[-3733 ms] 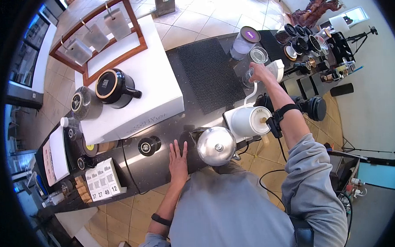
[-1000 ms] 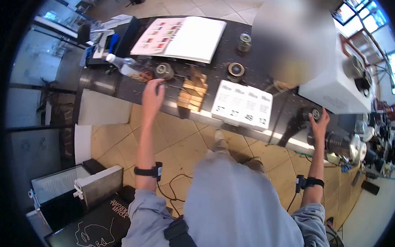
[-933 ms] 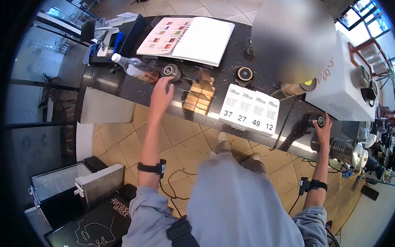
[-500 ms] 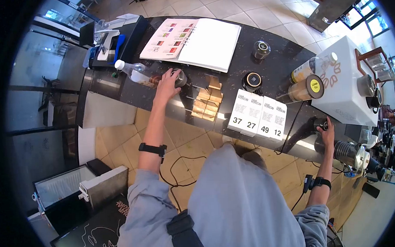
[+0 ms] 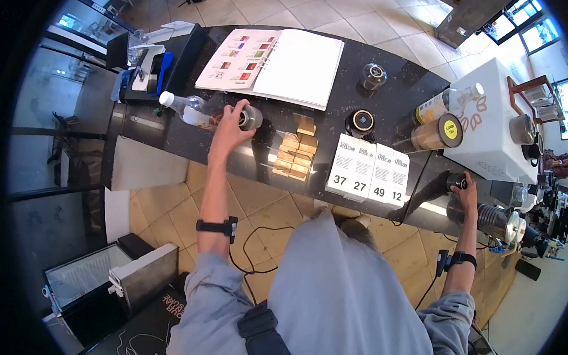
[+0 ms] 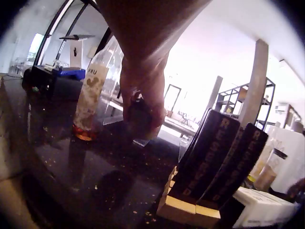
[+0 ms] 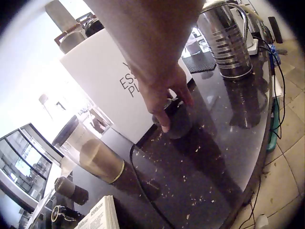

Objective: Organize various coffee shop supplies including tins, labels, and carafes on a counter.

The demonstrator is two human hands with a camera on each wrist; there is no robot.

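In the head view my left hand (image 5: 230, 130) grips a small glass jar (image 5: 250, 118) on the dark counter, fingers curled round its side. Next to that hand a clear bottle (image 5: 190, 110) with a white cap leans away in the view; the left wrist view shows it upright, with a little reddish liquid at its base. Over to the right, my right hand (image 5: 469, 196) holds a small black jar (image 7: 175, 123) between thumb and fingers, low on the counter by the white box (image 7: 112, 86). Wooden blocks holding black "RESERVED" signs (image 6: 209, 152) stand right of the left hand.
An open binder (image 5: 299, 67) lies behind the left hand. Between the hands are a number calendar (image 5: 368, 171), a black cup (image 5: 361, 122), another small glass jar (image 5: 373, 77) and a lemon tea jar (image 5: 437, 133). A steel kettle (image 7: 226, 43) stands beyond the right hand.
The view has swung left along the counter. My left hand, flat on the counter at first, now grips the small glass jar; my right has gone from glassware by the kettle to the black jar.
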